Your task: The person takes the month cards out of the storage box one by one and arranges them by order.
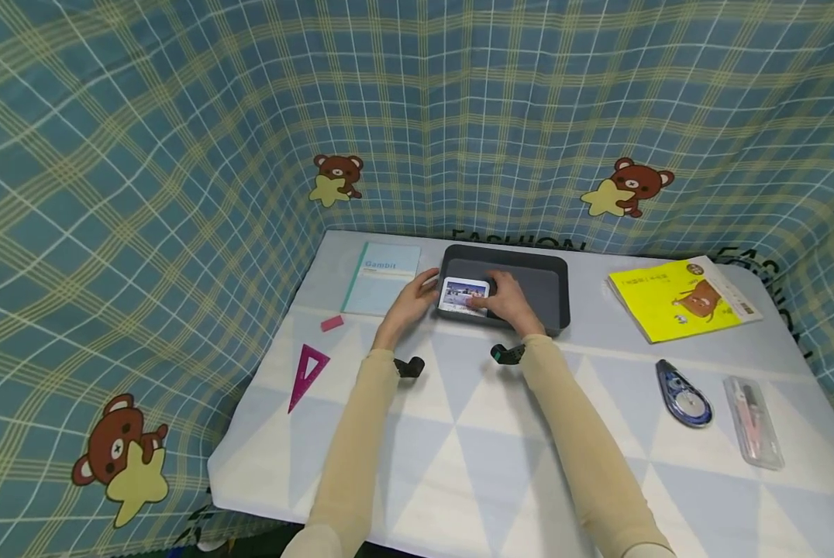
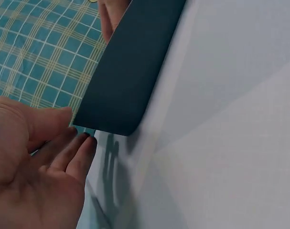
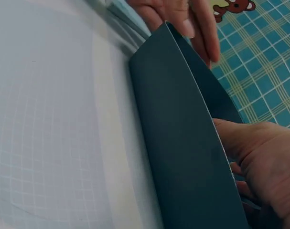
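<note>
White rims the one picture card (image 1: 453, 297), in the left part of the one grey tray (image 1: 534, 290), upper centre of the frame, long axis left to right. Your nearer right hand (image 1: 512, 301) pinches its right end; your left hand (image 1: 408, 304), fingers loosely bent, is beside the tray's left wall. Around: two booklets (image 1: 675, 306), one eraser (image 1: 332, 323), set square (image 1: 301, 382), tape dispenser (image 1: 685, 399), pen case (image 1: 769, 442).
</note>
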`<state>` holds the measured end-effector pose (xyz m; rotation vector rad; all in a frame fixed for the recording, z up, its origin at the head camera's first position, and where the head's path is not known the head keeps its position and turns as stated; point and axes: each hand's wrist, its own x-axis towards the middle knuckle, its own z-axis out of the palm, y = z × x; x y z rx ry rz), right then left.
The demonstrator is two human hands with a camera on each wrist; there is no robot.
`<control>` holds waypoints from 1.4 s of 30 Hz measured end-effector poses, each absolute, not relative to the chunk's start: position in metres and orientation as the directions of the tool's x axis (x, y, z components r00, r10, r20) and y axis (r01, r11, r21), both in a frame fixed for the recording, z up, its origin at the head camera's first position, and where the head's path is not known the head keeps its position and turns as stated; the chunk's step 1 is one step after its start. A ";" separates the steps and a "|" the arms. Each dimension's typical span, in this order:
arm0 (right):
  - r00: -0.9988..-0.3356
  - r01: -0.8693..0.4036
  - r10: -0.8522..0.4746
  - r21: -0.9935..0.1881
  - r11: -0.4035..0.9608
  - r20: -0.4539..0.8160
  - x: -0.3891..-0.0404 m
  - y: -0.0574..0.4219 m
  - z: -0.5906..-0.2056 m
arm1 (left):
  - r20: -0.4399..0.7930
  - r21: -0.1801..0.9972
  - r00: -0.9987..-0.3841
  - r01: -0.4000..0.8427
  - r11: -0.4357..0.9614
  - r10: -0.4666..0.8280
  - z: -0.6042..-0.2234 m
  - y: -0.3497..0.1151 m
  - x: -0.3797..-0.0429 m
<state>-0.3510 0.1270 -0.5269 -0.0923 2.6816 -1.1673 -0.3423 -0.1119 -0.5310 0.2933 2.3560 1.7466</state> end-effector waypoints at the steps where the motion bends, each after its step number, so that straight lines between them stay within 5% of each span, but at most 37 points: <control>1: -0.975 0.022 -0.145 -0.722 0.691 -0.169 -0.351 0.127 -0.526 | -0.041 0.963 -0.959 0.037 0.266 0.280 -0.531 -0.112 -0.342; 29: -0.982 0.019 -0.121 -0.725 0.689 -0.142 -0.351 0.127 -0.529 | -0.064 0.995 -0.968 -0.042 0.094 0.244 -0.549 -0.113 -0.338; 42: -0.998 -0.059 -0.042 -0.793 0.607 0.042 -0.341 0.128 -0.528 | -0.071 0.994 -0.968 -0.048 0.097 0.240 -0.546 -0.113 -0.331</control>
